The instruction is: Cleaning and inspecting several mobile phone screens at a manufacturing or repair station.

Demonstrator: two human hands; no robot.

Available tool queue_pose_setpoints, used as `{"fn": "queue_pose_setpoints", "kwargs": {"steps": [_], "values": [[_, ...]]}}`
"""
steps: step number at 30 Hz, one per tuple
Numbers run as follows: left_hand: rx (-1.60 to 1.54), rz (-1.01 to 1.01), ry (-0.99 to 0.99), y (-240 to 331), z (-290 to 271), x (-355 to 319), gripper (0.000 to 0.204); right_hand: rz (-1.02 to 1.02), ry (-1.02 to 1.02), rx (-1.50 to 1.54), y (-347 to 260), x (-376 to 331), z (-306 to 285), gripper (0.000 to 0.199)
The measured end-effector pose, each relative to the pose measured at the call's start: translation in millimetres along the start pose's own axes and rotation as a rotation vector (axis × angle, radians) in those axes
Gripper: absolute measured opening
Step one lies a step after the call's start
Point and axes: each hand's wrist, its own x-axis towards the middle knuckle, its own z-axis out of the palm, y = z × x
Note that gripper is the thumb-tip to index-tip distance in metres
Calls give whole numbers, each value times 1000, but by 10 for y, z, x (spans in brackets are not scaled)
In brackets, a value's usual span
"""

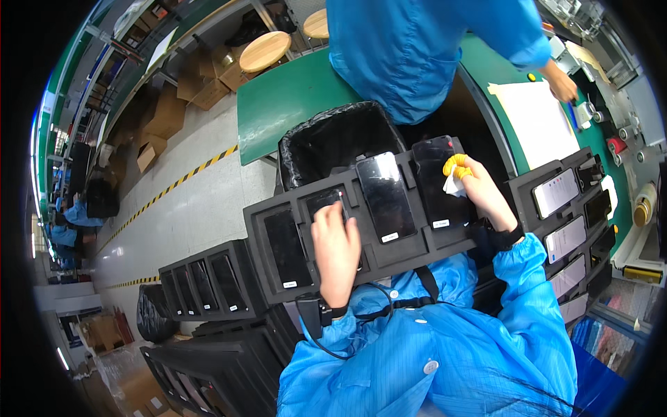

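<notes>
A black foam tray point(326, 186) lies across in front of me with several smartphones in its slots. My left hand point(335, 247) is over the second phone from the left point(325, 200), fingers apart and reaching onto its dark screen. It hides much of that phone. My right hand point(479, 187), with yellow finger cots point(455, 165) on its fingertips, pinches a small white wipe point(453, 185) over the rightmost phone point(434, 198). Between my hands lies a phone point(389, 201) with a shiny dark screen. At the left end sits another dark phone point(287, 250).
At the right, another tray point(538, 221) holds several phones, some lit. More trays with phones point(208, 285) are stacked at the left. A black-lined bin point(340, 132) stands beyond my tray. A co-worker in a blue smock point(396, 55) works at the green bench point(490, 80).
</notes>
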Motion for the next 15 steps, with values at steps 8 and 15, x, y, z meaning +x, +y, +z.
{"fn": "queue_pose_setpoints", "kwargs": {"steps": [8,15], "values": [[447,-283,-48,-92,101,-136,90,-355,276,-620,-270,-249,202,23],[456,-441,-72,-52,61,7,80,-198,88,1,-197,-597,264,20]]}}
